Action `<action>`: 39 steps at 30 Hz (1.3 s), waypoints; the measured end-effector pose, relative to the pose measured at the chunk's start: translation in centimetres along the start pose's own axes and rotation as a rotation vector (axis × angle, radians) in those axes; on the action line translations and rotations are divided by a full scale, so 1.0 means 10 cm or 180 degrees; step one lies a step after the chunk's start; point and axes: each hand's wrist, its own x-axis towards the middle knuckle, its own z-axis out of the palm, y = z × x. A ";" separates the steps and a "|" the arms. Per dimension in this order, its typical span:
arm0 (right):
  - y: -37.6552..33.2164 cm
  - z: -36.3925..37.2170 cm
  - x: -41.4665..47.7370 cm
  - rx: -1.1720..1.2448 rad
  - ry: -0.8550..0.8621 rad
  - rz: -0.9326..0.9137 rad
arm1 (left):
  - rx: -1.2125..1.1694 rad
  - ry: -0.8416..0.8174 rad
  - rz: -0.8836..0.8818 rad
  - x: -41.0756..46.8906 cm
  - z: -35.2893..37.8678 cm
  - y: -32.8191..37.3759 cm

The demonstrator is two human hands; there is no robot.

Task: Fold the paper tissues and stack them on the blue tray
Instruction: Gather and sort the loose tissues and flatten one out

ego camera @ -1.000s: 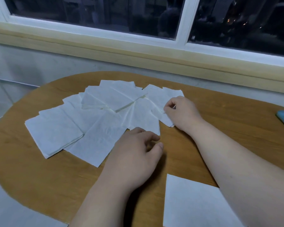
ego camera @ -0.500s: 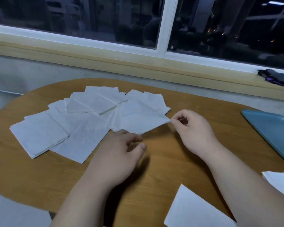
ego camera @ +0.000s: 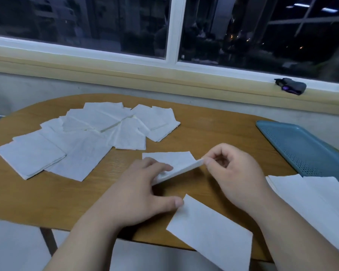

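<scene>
Several white paper tissues point(ego camera: 90, 137) lie fanned out on the left and middle of the round wooden table point(ego camera: 213, 130). One tissue point(ego camera: 176, 163) is pulled free in front of me; my right hand point(ego camera: 235, 173) pinches its right corner between thumb and forefinger, lifting that edge. My left hand point(ego camera: 143, 192) rests with straight fingers on the tissue's left part. The blue tray point(ego camera: 301, 147) sits at the right edge of the table, with nothing visible on it.
A flat white tissue point(ego camera: 211, 231) lies at the table's near edge below my hands. More white tissues point(ego camera: 311, 200) lie at the right, overlapping the tray's near corner. A dark small object point(ego camera: 291, 86) sits on the window sill.
My right hand has drawn one tissue out of the fanned pile toward me and to the right. My left hand has moved onto that tissue. The view has shifted right.
</scene>
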 end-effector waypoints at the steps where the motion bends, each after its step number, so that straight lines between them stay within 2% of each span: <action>1: 0.05 -0.01 -0.12 0.0008 -0.0027 0.0052 | 0.0095 -0.0112 0.0072 -0.03 0.02 0.01; 6: 0.28 -0.03 -0.56 0.0339 0.0009 0.0179 | 0.0419 -0.0055 0.0392 -0.11 0.09 0.08; 13: 0.32 -0.09 -0.75 0.0796 0.0118 0.0152 | 0.0120 -0.0017 0.0293 -0.29 0.01 0.13; 19: 0.24 -0.10 -0.55 0.0695 0.0348 0.0103 | -0.0413 0.0556 0.0045 -0.25 0.02 0.19; 24: 0.24 -0.01 -0.39 0.0694 -0.0311 0.0272 | -0.0855 0.0844 -0.0128 -0.16 0.02 0.22; 27: 0.19 0.04 -0.35 0.0711 -0.0200 0.0124 | -0.1228 0.1148 -0.0039 -0.12 -0.01 0.24; 32: -0.01 -0.08 -0.27 0.1532 0.0269 -0.0111 | -0.1595 0.1674 0.0197 -0.07 -0.10 0.32; 36: -0.20 -0.29 -0.26 0.2240 0.0260 -0.0367 | -0.2070 0.2163 0.0560 -0.06 -0.28 0.53; 39: -0.23 -0.35 -0.30 0.2351 0.0173 -0.0274 | -0.2043 0.2257 0.0490 -0.02 -0.32 0.59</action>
